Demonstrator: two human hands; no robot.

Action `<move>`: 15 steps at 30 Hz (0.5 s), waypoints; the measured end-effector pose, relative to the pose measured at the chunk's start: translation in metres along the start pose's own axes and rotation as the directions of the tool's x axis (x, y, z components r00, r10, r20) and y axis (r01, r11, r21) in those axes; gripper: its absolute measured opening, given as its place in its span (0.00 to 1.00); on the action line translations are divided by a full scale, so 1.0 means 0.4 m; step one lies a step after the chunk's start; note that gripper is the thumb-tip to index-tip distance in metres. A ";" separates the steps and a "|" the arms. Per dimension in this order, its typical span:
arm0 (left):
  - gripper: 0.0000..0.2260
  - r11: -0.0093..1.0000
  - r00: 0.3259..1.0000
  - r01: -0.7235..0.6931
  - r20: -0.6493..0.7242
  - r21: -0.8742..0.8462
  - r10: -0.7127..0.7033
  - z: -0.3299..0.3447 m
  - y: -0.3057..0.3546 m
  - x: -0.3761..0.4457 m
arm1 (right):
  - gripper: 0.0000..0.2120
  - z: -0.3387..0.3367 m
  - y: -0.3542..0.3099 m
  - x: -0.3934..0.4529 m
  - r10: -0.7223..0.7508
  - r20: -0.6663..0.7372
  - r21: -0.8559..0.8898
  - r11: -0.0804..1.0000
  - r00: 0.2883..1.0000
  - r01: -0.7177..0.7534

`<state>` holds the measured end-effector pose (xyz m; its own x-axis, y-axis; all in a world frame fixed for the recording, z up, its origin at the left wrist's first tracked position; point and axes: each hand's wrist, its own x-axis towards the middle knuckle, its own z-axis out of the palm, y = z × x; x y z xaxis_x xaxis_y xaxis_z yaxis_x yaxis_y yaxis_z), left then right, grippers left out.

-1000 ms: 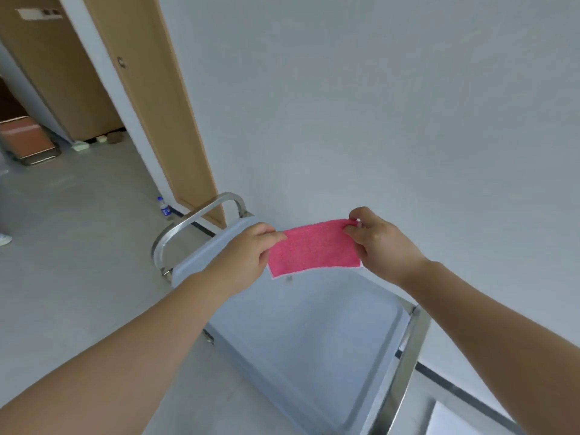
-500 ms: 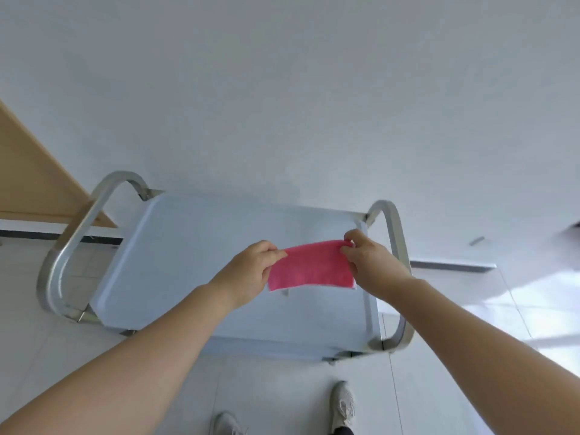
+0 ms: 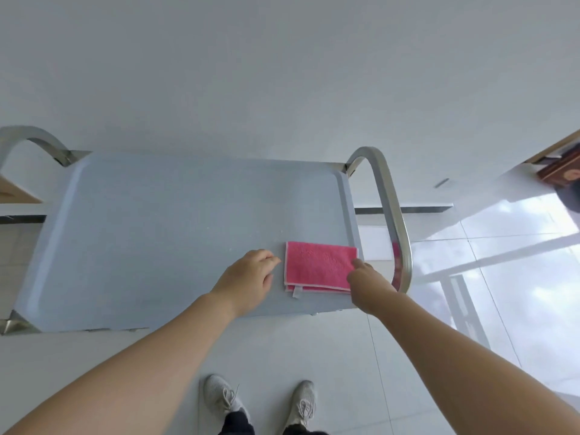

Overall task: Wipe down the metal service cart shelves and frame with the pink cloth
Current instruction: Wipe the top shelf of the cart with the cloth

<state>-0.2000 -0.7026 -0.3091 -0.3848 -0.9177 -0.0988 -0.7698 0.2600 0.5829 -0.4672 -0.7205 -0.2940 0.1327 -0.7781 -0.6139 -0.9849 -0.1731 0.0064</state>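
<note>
White wall behind, the cart's top shelf [image 3: 150, 233] carries the folded pink cloth [image 3: 318, 266] at its right end. Left hand [image 3: 248, 282] hovers beside it, loosely curled; right hand [image 3: 365, 279] fingers touch its edge. Best press flat, sweep long overlapping strokes.

You've got the pink cloth [image 3: 318, 266] folded into a flat rectangle w/ pale edging and a small white tag poking out at its near left corner. It lies flat on the cart's top shelf [image 3: 163, 227], near the right end and closer to the front edge. The shelf is a pale grey-blue tray w/ a raised rim and rounded corners. A shiny metal handle [image 3: 390, 211] loops round the shelf's right end, just beside the cloth; a 2nd handle [image 3: 28, 138] sits at the far left corner.
</note>
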 end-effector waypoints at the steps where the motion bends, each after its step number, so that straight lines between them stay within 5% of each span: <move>1: 0.15 1.000 1.000 0.007 0.014 0.019 -0.007 0.010 -0.010 0.000 | 0.13 0.008 0.001 0.001 -0.020 -0.005 -0.006 1.000 1.000 0.020; 7: 0.14 0.996 0.999 0.028 0.044 0.081 -0.032 0.078 -0.038 -0.019 | 0.27 0.038 -0.002 0.039 -0.324 -0.039 -0.100 0.942 0.945 0.319; 15: 0.18 0.968 0.997 0.074 -0.030 0.238 -0.069 0.105 -0.075 -0.053 | 0.25 0.066 -0.022 0.169 -0.658 0.014 -0.304 0.714 0.753 0.630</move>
<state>-0.1899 -0.6783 -0.3583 -0.3153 -0.9421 -0.1141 -0.8954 0.2555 0.3648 -0.4525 -0.7554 -0.3563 0.7467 -0.4630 -0.4775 -0.5857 -0.7979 -0.1421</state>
